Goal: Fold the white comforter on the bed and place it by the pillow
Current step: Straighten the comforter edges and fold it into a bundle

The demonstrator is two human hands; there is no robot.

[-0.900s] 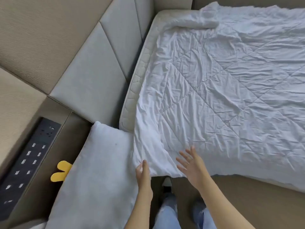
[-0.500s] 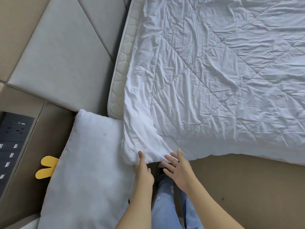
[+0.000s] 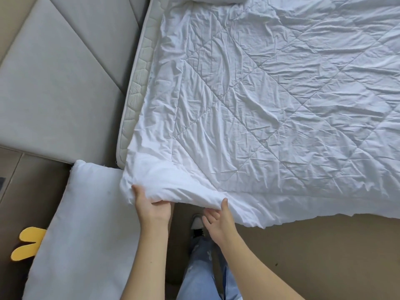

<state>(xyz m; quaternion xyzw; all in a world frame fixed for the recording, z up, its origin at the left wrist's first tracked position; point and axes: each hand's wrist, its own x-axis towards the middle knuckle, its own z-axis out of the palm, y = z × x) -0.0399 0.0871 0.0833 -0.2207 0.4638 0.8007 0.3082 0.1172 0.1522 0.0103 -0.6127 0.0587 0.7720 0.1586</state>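
Left hand point(image 3: 151, 210) pinching white comforter point(image 3: 270, 100) corner beside pillow point(image 3: 86, 230); right hand point(image 3: 218, 221) clamps the hem, thumb on top. No readable labels.

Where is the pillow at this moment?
In the head view, the pillow lies lower left, beside the comforter corner, with a yellow object at its left.

No text, label, brand, number or sign can be read anywhere in this view.
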